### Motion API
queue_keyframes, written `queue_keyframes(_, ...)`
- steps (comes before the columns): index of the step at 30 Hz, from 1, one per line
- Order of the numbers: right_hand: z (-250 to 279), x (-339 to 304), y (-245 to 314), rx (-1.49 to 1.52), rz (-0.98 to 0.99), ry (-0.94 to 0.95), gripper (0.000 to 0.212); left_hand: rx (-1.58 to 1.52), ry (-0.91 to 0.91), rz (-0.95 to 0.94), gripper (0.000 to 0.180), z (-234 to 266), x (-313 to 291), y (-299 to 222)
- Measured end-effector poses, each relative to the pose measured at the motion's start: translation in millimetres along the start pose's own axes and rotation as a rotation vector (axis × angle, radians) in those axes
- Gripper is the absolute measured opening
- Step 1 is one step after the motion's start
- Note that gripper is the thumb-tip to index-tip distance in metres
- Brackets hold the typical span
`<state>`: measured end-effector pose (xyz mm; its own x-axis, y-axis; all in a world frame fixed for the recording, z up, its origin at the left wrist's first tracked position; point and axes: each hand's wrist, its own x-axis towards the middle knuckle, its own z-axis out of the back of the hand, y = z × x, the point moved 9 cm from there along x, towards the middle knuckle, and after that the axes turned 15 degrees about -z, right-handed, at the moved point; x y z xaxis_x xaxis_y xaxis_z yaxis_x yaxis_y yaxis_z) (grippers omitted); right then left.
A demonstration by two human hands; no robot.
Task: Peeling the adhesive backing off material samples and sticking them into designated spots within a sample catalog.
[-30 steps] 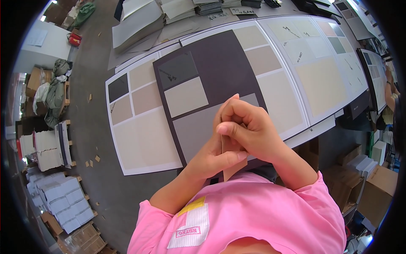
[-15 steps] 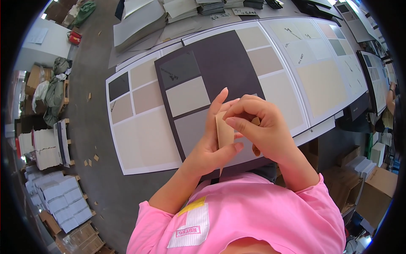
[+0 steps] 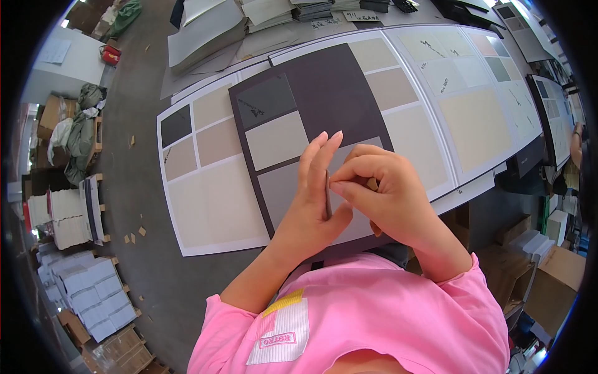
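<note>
Your left hand (image 3: pixel 311 199) stands upright with fingers straight, backing a thin grey sample card (image 3: pixel 327 194) seen edge-on, while your right hand (image 3: pixel 380 190) pinches its edge with curled fingertips, both held above the dark sample board (image 3: pixel 324 93) on the table.

A workshop or small factory floor for assembling sample boards; a long grey worktop (image 3: pixel 205 62) carries large display boards (image 3: pixel 212 199) faced with rectangular swatches in beige, cream and grey, with a dark board (image 3: pixel 330 87) among them; more sheets are stacked at its far edge (image 3: pixel 205 31). The bare concrete floor (image 3: pixel 134 249) holds stacks of white packets on pallets (image 3: pixel 87 293), cardboard boxes (image 3: pixel 554 287) and stuffed bags (image 3: pixel 81 137).
</note>
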<state>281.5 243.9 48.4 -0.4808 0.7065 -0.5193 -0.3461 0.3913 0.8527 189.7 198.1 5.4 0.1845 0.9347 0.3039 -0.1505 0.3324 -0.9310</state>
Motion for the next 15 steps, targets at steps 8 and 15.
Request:
queue_keyframes(8,0.5,3.1,-2.8,0.029,-0.034,0.018,0.012,0.061,-0.009,-0.016,0.093,2.1,2.0,-2.2)
queue_keyframes(15,0.4,3.7,-3.2,0.026,-0.046,0.02,0.012,0.058,-0.009,0.039,0.092,3.0,2.1,-4.0)
